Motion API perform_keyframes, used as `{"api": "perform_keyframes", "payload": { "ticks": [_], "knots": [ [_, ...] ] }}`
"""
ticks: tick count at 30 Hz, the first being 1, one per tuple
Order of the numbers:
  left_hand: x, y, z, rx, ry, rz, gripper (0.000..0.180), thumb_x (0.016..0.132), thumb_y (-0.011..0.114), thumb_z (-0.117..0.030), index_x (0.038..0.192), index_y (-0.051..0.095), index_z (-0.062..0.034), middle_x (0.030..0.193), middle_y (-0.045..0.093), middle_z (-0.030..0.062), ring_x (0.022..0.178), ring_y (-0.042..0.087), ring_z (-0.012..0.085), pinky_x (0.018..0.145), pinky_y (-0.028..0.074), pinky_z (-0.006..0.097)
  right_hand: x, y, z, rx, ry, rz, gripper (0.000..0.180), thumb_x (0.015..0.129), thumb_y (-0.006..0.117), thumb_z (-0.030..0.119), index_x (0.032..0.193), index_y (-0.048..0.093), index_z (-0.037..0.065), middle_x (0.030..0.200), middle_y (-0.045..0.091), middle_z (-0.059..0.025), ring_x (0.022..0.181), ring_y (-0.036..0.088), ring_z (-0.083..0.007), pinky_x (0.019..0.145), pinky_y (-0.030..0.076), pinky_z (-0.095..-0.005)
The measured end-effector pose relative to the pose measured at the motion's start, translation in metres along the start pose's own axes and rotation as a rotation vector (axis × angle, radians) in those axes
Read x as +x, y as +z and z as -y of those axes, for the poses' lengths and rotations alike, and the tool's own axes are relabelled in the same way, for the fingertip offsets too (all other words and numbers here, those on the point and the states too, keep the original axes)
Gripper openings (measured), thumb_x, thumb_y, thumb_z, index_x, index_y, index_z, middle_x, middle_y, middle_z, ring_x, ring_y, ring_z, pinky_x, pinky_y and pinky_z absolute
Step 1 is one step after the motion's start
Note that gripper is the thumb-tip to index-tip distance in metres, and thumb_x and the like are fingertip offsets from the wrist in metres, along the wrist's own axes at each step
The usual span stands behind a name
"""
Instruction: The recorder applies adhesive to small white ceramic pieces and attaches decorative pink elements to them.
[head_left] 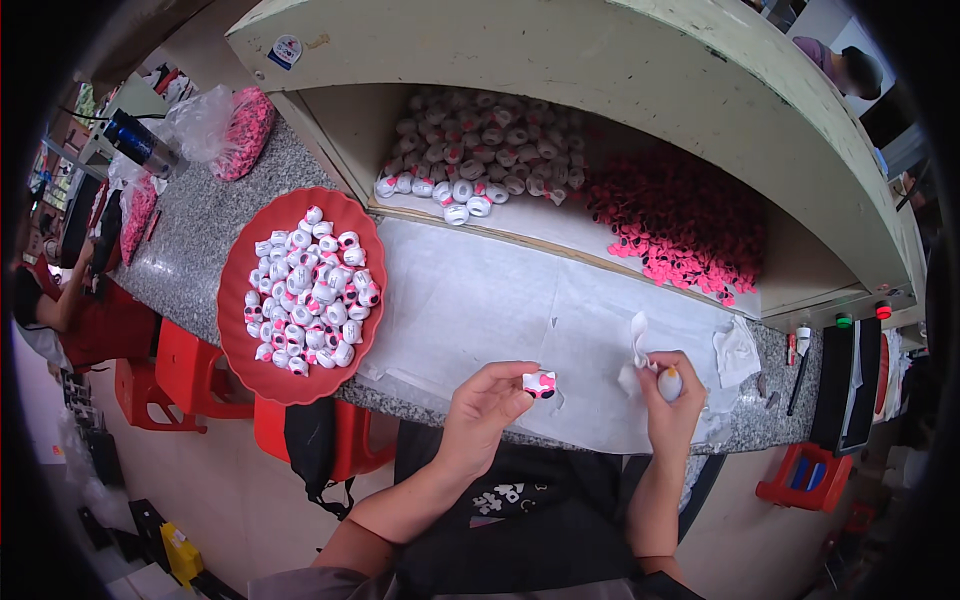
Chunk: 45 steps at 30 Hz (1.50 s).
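Note:
Between the thumb and fingertips of my left hand is a small white cat-head piece with pink and black parts on its front. My right hand is closed around a small pale squeeze bottle with a yellowish tip. A crumpled white cloth or tissue sticks up beside its fingers; whether they grip it too I cannot tell. Both hands are above the white sheet on the bench, apart from each other. To the left, a red scalloped bowl holds many similar white-and-pink pieces.
Under the bench shelf lie a heap of white ring-like pieces and a heap of pink-and-black pieces. A white rag and a black pen are at the right. Red stools stand below; a person sits far left.

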<state>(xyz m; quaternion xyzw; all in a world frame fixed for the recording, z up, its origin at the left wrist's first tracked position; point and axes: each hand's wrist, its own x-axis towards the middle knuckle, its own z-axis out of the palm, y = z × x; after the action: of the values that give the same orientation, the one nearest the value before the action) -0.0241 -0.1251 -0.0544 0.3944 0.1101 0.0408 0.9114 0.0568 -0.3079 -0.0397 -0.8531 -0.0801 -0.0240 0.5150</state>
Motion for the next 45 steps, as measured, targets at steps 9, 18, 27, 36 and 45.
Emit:
{"api": "perform_keyframes", "payload": {
  "ticks": [9, 18, 27, 36, 45],
  "knots": [
    [-0.007, -0.003, 0.005, 0.186, 0.200, 0.027, 0.024, 0.077, 0.051, 0.001, 0.101, 0.049, 0.0031, 0.099, 0.052, 0.0114, 0.094, 0.048, 0.0167, 0.083, 0.036, 0.027, -0.022, 0.055, 0.047, 0.764, 0.300, 0.367, 0.014, 0.071, 0.059, 0.003, 0.081, 0.050, 0.001, 0.066, 0.050, -0.0012, 0.045, 0.043, -0.0038, 0.039, 0.033, -0.0160],
    [-0.003, 0.002, -0.006, 0.108, 0.147, 0.059, 0.023, 0.077, 0.053, -0.004, 0.099, 0.048, 0.0013, 0.096, 0.054, 0.0140, 0.087, 0.053, 0.0177, 0.079, 0.039, 0.028, 0.003, 0.001, 0.036, -0.157, -0.261, -0.031, 0.027, 0.059, 0.061, -0.003, 0.085, 0.055, -0.001, 0.075, 0.049, -0.0041, 0.063, 0.045, -0.0083, 0.053, 0.036, -0.0187],
    [-0.007, 0.005, -0.004, 0.076, 0.078, 0.086, 0.023, 0.077, 0.052, -0.004, 0.099, 0.048, 0.0001, 0.097, 0.053, 0.0111, 0.091, 0.050, 0.0171, 0.081, 0.038, 0.029, -0.020, 0.042, 0.041, 0.683, 0.154, 0.446, 0.034, 0.063, 0.063, -0.003, 0.095, 0.052, -0.001, 0.069, 0.052, -0.0020, 0.054, 0.044, -0.0037, 0.045, 0.033, -0.0153],
    [-0.007, 0.000, 0.000, 0.232, 0.269, 0.158, 0.023, 0.075, 0.053, 0.003, 0.098, 0.051, 0.0021, 0.098, 0.052, 0.0123, 0.096, 0.047, 0.0192, 0.084, 0.036, 0.029, -0.032, 0.044, 0.039, 0.788, 0.201, 0.394, 0.022, 0.068, 0.062, -0.003, 0.089, 0.055, 0.000, 0.068, 0.054, -0.0017, 0.053, 0.046, -0.0030, 0.045, 0.034, -0.0152],
    [-0.010, 0.002, -0.002, 0.127, 0.235, 0.118, 0.024, 0.075, 0.052, 0.004, 0.098, 0.051, 0.0021, 0.099, 0.051, 0.0128, 0.095, 0.048, 0.0199, 0.081, 0.037, 0.029, -0.031, 0.047, 0.045, 0.897, 0.254, 0.420, 0.024, 0.068, 0.059, -0.005, 0.091, 0.052, -0.003, 0.071, 0.054, -0.0069, 0.051, 0.047, -0.0068, 0.041, 0.036, -0.0170]
  ]
}}
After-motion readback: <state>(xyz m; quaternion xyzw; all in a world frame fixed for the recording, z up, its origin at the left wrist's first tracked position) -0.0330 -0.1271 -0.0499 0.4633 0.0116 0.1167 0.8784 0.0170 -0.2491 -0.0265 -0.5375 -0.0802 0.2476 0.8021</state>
